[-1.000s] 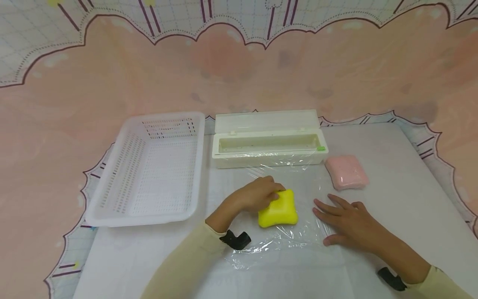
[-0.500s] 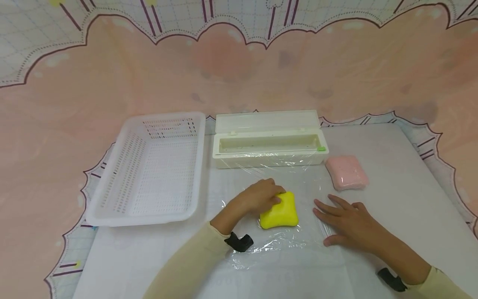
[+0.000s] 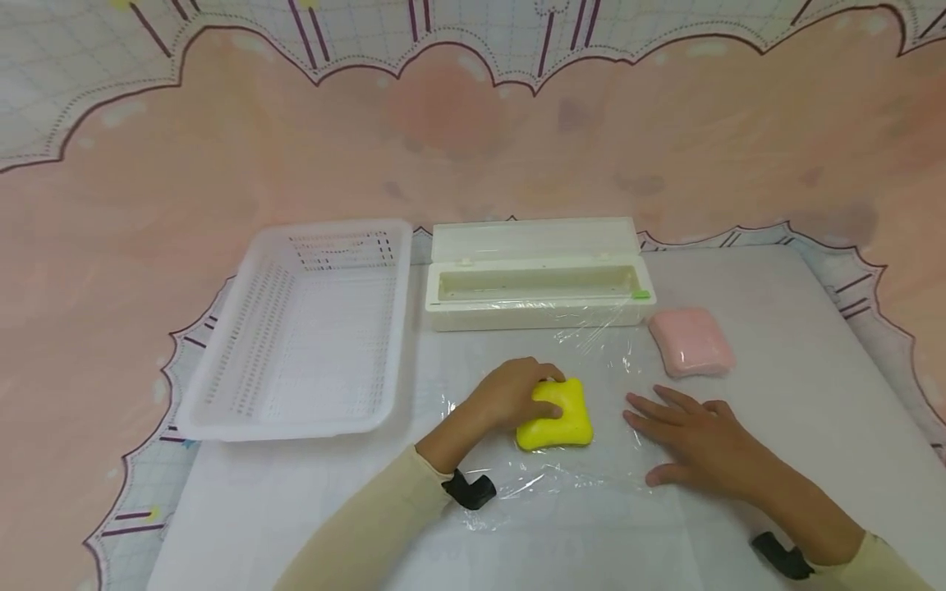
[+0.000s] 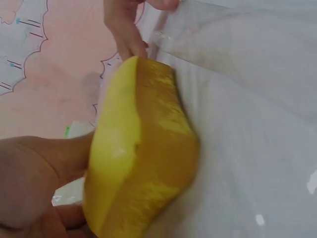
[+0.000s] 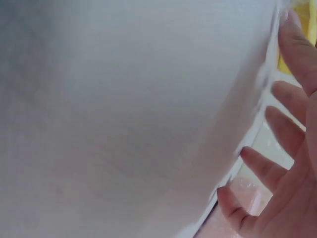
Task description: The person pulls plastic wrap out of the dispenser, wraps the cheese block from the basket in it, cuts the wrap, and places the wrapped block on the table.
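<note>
1. Head view: the left hand (image 3: 510, 398) has its grip closed around the yellow block (image 3: 563, 432), thumb on top. The block looks to be sitting on the clear film (image 3: 550, 480) on the bench (image 3: 783, 328). The right hand (image 3: 698, 447) is spread flat-ish by the film's right side, grip wide, holding nothing. My read: the pink block (image 3: 692, 342) has a glossy skin, so probably wrapped and done. The yellow one isn't folded up yet, and the film seems to run up to the lidded box (image 3: 539, 316), so I'd guess cutting and folding are left. The white basket (image 3: 325, 345) is off to the left. No brand on the box that I can make out, just a green tab (image 3: 640, 295). Some faint marks near the bench's front edge are too washed out to read.

2. Left wrist view: yellow block up close, left hand's grip snug on it, no film folded over the face we see. No label or lettering there either.

3. Right wrist view: fingers apart, nothing pinched; can't tell how firmly they press. No readable writing.
</note>
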Available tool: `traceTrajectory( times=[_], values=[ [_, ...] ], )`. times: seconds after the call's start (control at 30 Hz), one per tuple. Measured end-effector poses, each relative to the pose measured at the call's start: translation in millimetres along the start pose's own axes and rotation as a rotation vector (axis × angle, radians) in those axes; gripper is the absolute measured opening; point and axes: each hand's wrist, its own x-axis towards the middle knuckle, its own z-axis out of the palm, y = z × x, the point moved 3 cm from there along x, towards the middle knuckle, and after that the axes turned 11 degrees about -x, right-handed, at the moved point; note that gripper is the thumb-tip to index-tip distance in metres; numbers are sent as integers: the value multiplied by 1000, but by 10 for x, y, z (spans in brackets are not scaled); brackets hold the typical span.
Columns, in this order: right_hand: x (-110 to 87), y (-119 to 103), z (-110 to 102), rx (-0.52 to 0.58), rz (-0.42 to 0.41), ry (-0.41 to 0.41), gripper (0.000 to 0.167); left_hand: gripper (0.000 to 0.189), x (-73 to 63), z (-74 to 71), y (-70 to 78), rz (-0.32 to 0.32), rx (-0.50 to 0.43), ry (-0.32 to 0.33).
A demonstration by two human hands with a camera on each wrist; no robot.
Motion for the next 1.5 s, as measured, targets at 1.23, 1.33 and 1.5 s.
traceTrajectory(
  times=[1.23, 1.33, 1.5],
  values=[
    [-37, -281, -167, 189, -347, 352, 18, 6, -1305, -61, -565, 307, 332, -86],
    [-65, -293, -236, 174, -340, 421, 22, 6, -1350, -135, -545, 364, 318, -36],
    [-77, -263, -326, 159, -287, 468, 26, 7, -1360, -271, -505, 398, 261, 44]
  ],
)
